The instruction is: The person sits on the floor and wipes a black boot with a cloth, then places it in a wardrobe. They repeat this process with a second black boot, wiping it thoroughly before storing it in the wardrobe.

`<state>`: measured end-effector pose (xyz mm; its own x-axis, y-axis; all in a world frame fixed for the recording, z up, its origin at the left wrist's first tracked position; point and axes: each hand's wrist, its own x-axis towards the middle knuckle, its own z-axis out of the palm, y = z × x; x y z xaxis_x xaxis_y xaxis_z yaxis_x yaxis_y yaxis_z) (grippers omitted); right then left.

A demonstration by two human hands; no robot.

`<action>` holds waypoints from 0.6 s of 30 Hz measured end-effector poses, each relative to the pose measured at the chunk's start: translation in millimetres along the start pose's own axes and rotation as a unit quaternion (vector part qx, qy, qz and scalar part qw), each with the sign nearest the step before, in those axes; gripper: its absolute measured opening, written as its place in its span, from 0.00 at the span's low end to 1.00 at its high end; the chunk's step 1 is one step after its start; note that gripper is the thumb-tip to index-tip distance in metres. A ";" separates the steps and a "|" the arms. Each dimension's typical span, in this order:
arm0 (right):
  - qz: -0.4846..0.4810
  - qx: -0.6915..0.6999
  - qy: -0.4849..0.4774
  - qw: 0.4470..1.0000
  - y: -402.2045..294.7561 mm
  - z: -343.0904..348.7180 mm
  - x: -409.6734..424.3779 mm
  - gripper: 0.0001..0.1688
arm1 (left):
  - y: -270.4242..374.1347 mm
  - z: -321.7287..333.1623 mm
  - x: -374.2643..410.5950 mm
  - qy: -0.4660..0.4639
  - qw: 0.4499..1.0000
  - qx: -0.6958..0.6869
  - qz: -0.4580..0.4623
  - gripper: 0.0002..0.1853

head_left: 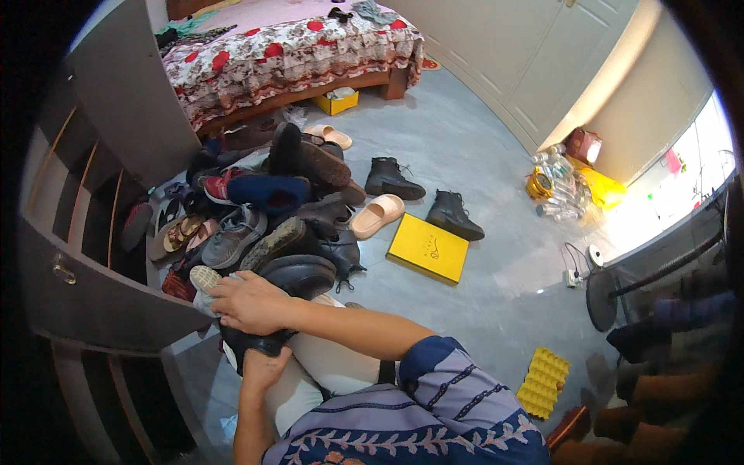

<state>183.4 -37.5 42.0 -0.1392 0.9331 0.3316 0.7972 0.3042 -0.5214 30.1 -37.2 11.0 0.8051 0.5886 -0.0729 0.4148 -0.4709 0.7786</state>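
My left hand (265, 365) grips a black shoe (250, 342) above my knees, at the lower left. Over that shoe reaches my right hand (251, 303), its fingers closed on a light grey cloth (207, 299). The sole of a pale shoe (204, 279) shows just beyond the cloth. A large heap of shoes lies before me, with a black shoe (299, 274), a grey sneaker (232, 238) and a dark blue shoe (268, 193) in it. Right of the heap are a beige slipper (376, 216), black ankle boots (393, 179) and a yellow shoebox lid or box (429, 249).
An open dark shoe cabinet (116, 290) stands at the left. Beyond the heap is a bed (290, 58) with a yellow box (337, 103) beneath its edge. Plastic bottles (561, 180) and a power strip (572, 279) lie right; a yellow egg tray (543, 383) lies lower right.
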 end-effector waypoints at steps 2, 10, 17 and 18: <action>-0.030 -0.020 0.073 0.997 2.5 8.5 -6.6 0.17 | 1.8 0.5 -0.9 -0.009 1.000 -0.024 0.005 0.17; -0.015 -0.008 0.059 0.998 -2.3 1.8 -27.9 0.19 | -20.8 5.8 -4.6 -0.037 0.999 -0.036 -0.008 0.30; 0.008 -0.023 0.085 0.996 -8.3 -3.8 -29.7 0.17 | -17.8 9.2 -3.7 -0.040 0.998 -0.058 -0.005 0.30; 0.015 -0.020 0.088 0.996 -8.2 -4.8 -28.3 0.17 | -14.8 9.1 -2.3 -0.012 0.996 -0.081 0.033 0.25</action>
<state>183.6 -67.3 40.7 -0.0135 0.8925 0.4508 0.8232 0.2658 -0.5017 26.0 -37.6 -6.0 0.8393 0.5428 -0.0313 0.2875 -0.3942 0.8729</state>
